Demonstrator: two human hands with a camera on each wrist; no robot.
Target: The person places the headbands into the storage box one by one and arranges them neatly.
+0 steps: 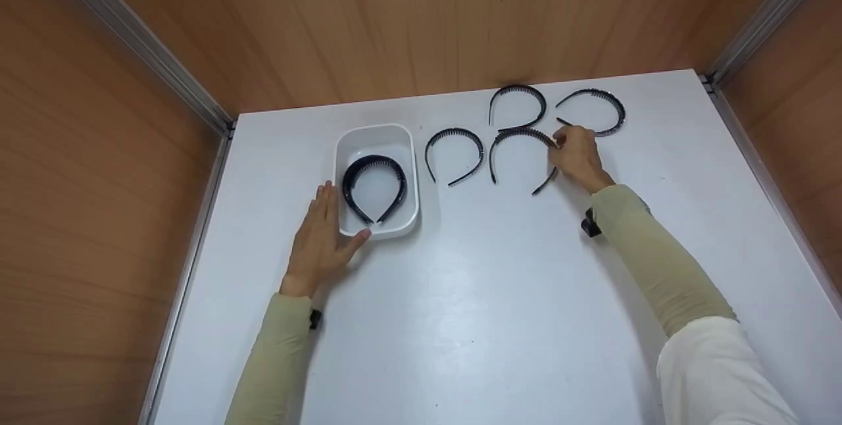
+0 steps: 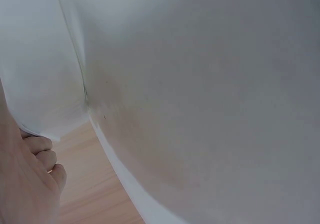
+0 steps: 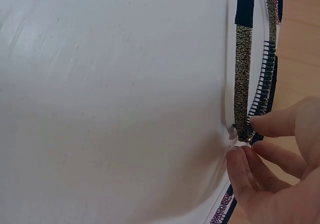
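Observation:
My left hand point(image 1: 319, 237) rests along the left side of a white tub point(image 1: 414, 198), fingers straight and thumb at its front corner. Inside the tub lies a dark toothed headband point(image 1: 348, 195); its thick look leaves unclear whether several are stacked. On the table, my right hand point(image 1: 579, 156) pinches the right side of another dark toothed headband point(image 1: 492, 163). The right wrist view shows thumb and fingertips at this headband's bend, with its glittery gold-black band point(image 3: 243, 79) and dark end tip. In the left wrist view, the left hand's fingers point(image 2: 46, 159) bend at the tub's edge.
One headband point(image 1: 482, 149) lies between the tub and the pinched one. Two more, a back headband point(image 1: 544, 106) and a right headband point(image 1: 621, 116), lie near the rear wood wall point(image 1: 421, 24). Wood panels also flank the white table point(image 1: 460, 320).

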